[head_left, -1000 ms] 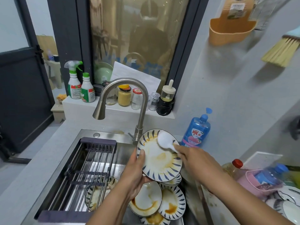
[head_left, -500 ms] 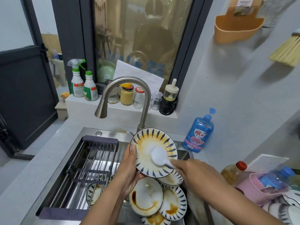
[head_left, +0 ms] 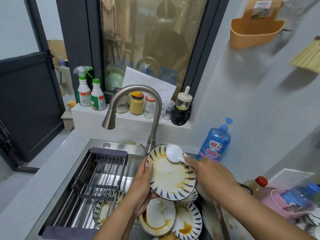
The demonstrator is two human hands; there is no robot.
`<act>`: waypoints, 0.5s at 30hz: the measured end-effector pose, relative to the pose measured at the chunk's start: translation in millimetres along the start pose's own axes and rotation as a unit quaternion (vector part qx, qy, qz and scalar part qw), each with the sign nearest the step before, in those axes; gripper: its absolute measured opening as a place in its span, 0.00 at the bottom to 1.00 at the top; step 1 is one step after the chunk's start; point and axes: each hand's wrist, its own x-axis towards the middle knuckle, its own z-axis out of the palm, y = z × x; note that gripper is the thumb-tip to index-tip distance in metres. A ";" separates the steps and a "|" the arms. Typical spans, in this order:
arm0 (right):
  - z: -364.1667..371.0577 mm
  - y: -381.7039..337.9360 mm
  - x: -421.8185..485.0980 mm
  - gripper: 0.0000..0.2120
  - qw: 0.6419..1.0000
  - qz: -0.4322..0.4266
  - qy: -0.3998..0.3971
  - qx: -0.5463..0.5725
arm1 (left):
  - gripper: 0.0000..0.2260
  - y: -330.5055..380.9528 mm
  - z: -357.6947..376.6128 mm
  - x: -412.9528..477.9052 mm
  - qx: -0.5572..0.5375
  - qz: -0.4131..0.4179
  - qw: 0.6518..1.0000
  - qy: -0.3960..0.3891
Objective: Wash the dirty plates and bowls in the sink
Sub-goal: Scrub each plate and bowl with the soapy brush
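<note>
Scrubbing a stained plate (head_left: 171, 177), gripped tilted over the sink (head_left: 117, 144) in the left hand (head_left: 143, 187). Right hand (head_left: 207, 172) gripping a white scrubber (head_left: 174, 153) at its top edge. Next, likely: sweep across the yellow smears (head_left: 160, 168).

left hand (head_left: 142, 189): only the thumb shows, on the rim of the held plate (head_left: 170, 177); the fingers are hidden behind it.
right hand (head_left: 209, 172): seen from the back, so its grip on the scrubber (head_left: 174, 153) handle is covered.
stacked plates (head_left: 159, 217): overlapped by the held plate and the left hand; the lowest is cut by the bottom edge.
far-left plate (head_left: 103, 208): crossed by the rack (head_left: 97, 179) bars.
pink basket (head_left: 284, 203): blurred, contents unclear.
broom (head_left: 308, 61): cut by the right edge.
</note>
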 end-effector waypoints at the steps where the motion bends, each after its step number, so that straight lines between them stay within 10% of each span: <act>1: 2.0 3.6 -0.4 0.29 1.000 0.014 0.000 -0.003 | 0.16 2.6 -1.8 2.0 -0.009 0.008 1.000 0.009; 6: 18.3 2.2 -10.0 0.14 0.990 0.012 -0.073 0.117 | 0.16 7.4 0.0 9.6 -0.034 0.042 0.997 0.057; 15: 8.8 -26.5 -14.0 0.17 0.958 -0.039 -0.126 0.255 | 0.16 1.9 1.9 21.2 -0.041 0.050 0.994 0.089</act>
